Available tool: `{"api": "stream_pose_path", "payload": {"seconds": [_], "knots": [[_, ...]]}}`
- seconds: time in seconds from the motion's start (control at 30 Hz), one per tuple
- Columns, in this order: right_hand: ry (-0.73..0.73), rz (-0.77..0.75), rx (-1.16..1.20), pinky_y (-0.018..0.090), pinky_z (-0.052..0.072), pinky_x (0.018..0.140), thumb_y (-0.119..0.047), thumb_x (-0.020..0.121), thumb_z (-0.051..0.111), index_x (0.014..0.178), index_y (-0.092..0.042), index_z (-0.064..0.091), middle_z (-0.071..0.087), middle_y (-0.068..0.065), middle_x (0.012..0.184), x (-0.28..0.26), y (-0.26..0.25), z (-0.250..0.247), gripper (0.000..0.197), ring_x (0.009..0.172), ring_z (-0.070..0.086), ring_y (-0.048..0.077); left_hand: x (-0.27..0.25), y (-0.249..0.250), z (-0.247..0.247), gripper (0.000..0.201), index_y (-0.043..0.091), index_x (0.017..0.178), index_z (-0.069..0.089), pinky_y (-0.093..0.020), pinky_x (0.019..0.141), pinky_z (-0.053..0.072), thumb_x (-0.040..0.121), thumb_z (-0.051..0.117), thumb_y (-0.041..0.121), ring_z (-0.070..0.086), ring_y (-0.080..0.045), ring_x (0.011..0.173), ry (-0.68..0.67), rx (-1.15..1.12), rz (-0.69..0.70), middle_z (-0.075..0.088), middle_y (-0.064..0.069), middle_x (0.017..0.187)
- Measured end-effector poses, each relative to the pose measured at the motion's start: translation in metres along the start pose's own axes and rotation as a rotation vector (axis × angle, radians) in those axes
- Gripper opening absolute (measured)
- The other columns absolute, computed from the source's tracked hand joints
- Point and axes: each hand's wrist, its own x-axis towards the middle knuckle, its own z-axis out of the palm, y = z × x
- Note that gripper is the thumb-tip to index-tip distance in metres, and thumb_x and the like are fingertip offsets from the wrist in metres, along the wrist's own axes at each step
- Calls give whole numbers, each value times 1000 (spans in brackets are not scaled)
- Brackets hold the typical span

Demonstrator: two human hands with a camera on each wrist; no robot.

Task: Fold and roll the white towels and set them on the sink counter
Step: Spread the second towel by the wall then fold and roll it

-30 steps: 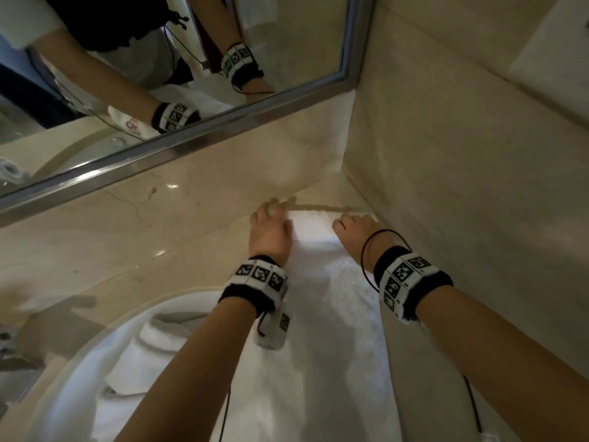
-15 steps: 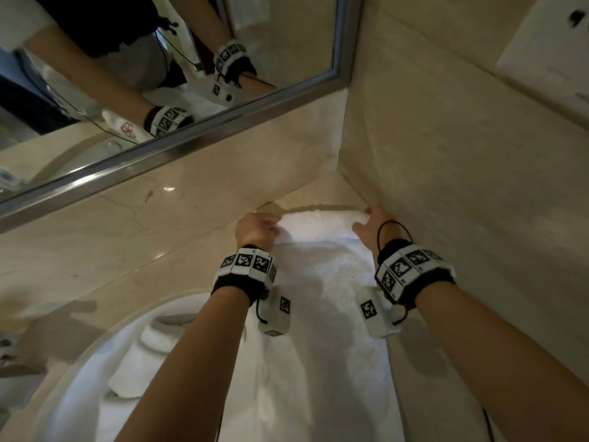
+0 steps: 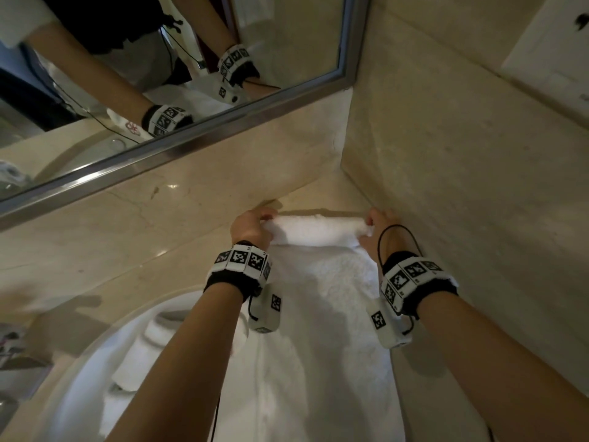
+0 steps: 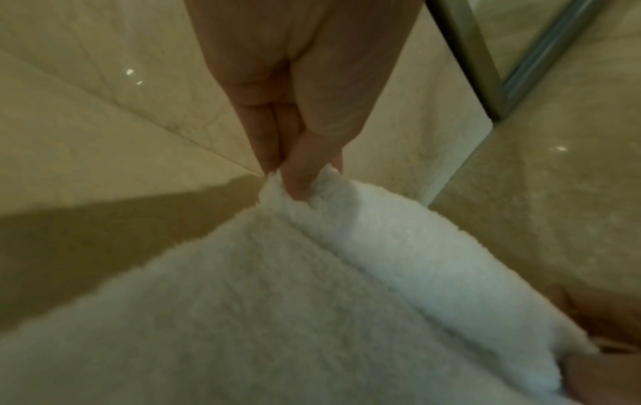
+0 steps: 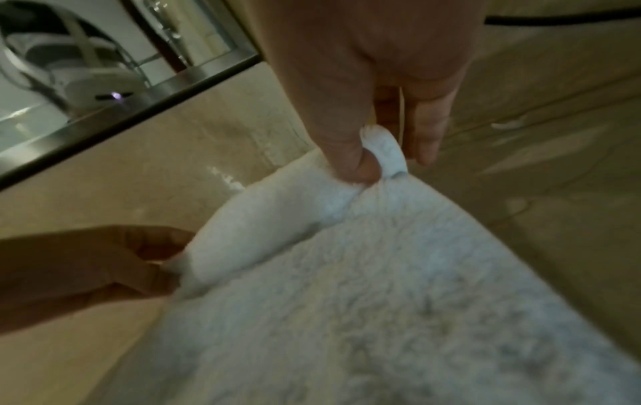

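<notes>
A long folded white towel (image 3: 322, 298) lies on the beige marble counter (image 3: 134, 260), running from the back corner toward me. Its far end is turned over into a short roll (image 3: 318, 229). My left hand (image 3: 251, 226) pinches the roll's left end, thumb pressed into the pile (image 4: 298, 180). My right hand (image 3: 374, 224) pinches the right end between thumb and fingers (image 5: 364, 161). In the left wrist view the towel (image 4: 277, 315) fills the lower frame; in the right wrist view the towel (image 5: 399, 301) does the same.
A round white sink (image 3: 79, 378) at lower left holds more white towels (image 3: 146, 355), partly under the long towel. The mirror (image 3: 159, 74) runs along the back wall. A marble side wall (image 3: 462, 186) stands close on the right, beside my right hand.
Both hands went from lying on the towel's far end to gripping its corners. They have turned that end back toward me into a first roll.
</notes>
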Motion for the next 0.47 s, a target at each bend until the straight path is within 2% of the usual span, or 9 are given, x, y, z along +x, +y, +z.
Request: {"api": "stream_pose_path", "payload": {"seconds": [0.07,0.13,0.2,0.27,0.33,0.37,0.47], "knots": [[-17,-78,-61,32,38,76,-15,79,67,95,-9,50,47,13,114,1,3,-1,23,88,50,29,-2,1,-3,38,24,122,59,-28,98,43,86,56,12,56,-27,115,-45,85,27,58,-5,126],[-51,-144,-49,33,37,73,-11,74,69,85,-14,42,48,11,106,2,7,-2,29,84,49,27,-6,1,-3,37,17,123,55,-30,91,44,87,58,22,55,-28,113,-95,165,60,57,-9,122],[-71,-207,-69,31,35,71,-9,70,70,82,-15,38,47,5,95,2,12,-3,34,84,51,29,-11,-2,-3,37,18,122,56,-30,91,45,86,57,17,55,-26,107,-129,255,161,54,-7,122],[-86,-245,-112,29,30,69,-9,72,67,83,-15,37,45,0,90,0,16,-3,33,86,50,27,-13,-9,-5,41,21,124,57,-31,96,43,85,55,8,53,-28,108,-141,309,230,46,-8,128],[-122,-237,-166,28,30,71,-11,76,63,88,-16,39,47,1,96,-3,14,-5,27,96,48,27,-15,-9,-9,43,21,124,57,-32,99,42,84,58,6,53,-30,112,-147,361,269,43,-8,130],[-142,-221,-195,30,33,75,-12,78,62,94,-14,43,49,4,105,-3,12,-6,25,103,47,29,-15,-8,-10,45,21,126,56,-30,98,42,84,58,7,53,-30,113,-156,396,283,43,-7,131],[-145,-204,-106,36,37,91,-15,82,61,118,-4,46,46,13,123,-5,6,-9,41,115,43,31,-25,-2,-14,46,21,129,49,-33,94,41,85,56,10,46,-27,118,-177,582,373,38,-4,133]]}}
